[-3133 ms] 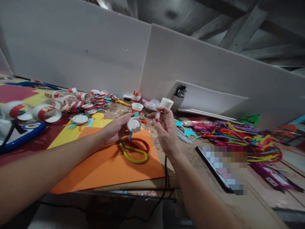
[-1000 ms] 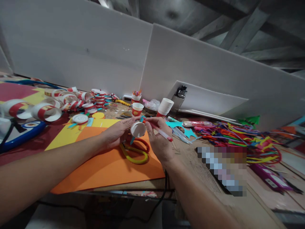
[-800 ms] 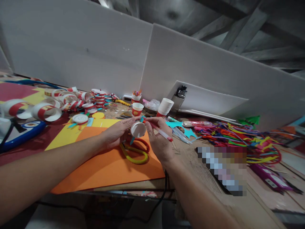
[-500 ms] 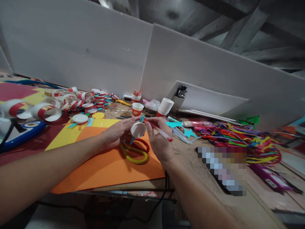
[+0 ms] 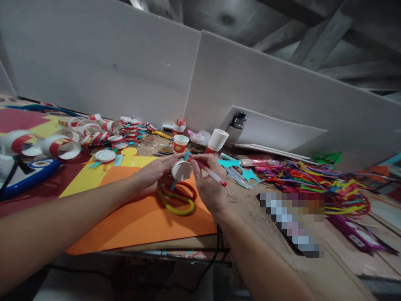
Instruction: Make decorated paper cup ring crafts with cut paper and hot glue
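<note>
My left hand [image 5: 156, 172] is closed on a small round piece cut from a paper cup [image 5: 181, 170], its white inside facing me. Blue paper bits stick out from its top and bottom edges. In my right hand [image 5: 210, 184] is a red pen [image 5: 216, 177] with a clear barrel, its tip end up against the blue bit at the top of the cup piece. Below the hands, scissors [image 5: 178, 207] with yellow and red handles lie on an orange paper sheet [image 5: 138, 221]. My fingers hide part of the cup piece and the scissors' blades.
Behind the hands stand a red-and-white paper cup [image 5: 181, 144], a tilted cup stack [image 5: 216, 141] and a dark bottle [image 5: 235, 128]. Cut cup rings [image 5: 61, 144] crowd the left. Colourful pipe cleaners [image 5: 300, 179] and a purple package [image 5: 355, 236] lie right. White boards [image 5: 125, 62] wall the back.
</note>
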`<state>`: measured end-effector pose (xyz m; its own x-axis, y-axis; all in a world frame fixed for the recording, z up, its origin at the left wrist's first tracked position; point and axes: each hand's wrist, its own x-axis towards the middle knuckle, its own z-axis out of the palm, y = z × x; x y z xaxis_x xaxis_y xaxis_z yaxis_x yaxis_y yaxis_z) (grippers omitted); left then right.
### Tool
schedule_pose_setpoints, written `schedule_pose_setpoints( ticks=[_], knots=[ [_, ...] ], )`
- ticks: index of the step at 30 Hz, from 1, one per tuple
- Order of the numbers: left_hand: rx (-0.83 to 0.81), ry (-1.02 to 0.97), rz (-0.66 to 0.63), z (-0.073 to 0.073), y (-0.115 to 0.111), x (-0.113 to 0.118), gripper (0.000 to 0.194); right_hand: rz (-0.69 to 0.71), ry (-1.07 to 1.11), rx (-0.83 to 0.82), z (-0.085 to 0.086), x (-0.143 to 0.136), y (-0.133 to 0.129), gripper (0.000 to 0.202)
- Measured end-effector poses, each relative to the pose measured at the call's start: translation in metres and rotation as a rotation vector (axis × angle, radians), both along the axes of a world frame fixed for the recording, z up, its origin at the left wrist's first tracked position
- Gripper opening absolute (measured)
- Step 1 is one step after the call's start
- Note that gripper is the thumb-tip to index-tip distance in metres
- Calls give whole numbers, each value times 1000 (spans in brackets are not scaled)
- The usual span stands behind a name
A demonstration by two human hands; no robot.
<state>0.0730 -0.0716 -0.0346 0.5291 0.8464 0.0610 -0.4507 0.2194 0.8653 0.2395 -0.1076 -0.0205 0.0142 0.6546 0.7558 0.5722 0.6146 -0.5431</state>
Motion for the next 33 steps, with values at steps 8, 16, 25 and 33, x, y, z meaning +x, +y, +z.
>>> schedule_pose_setpoints(
  ticks=[8,16,25,33],
  knots=[
    [-17,10,-5,3,-3,-1,45,0,-8,7,0,0,0,10],
    [-24,15,-1,6,-5,0,44,1,4,6,2,-1,-1,9],
    [-19,-8,-18,6,-2,-1,46,-30,-10,15,7,1,-4,9],
    [-30,-29,-30,5,-2,-1,44,-52,-18,8,6,1,-3,9]
  ],
)
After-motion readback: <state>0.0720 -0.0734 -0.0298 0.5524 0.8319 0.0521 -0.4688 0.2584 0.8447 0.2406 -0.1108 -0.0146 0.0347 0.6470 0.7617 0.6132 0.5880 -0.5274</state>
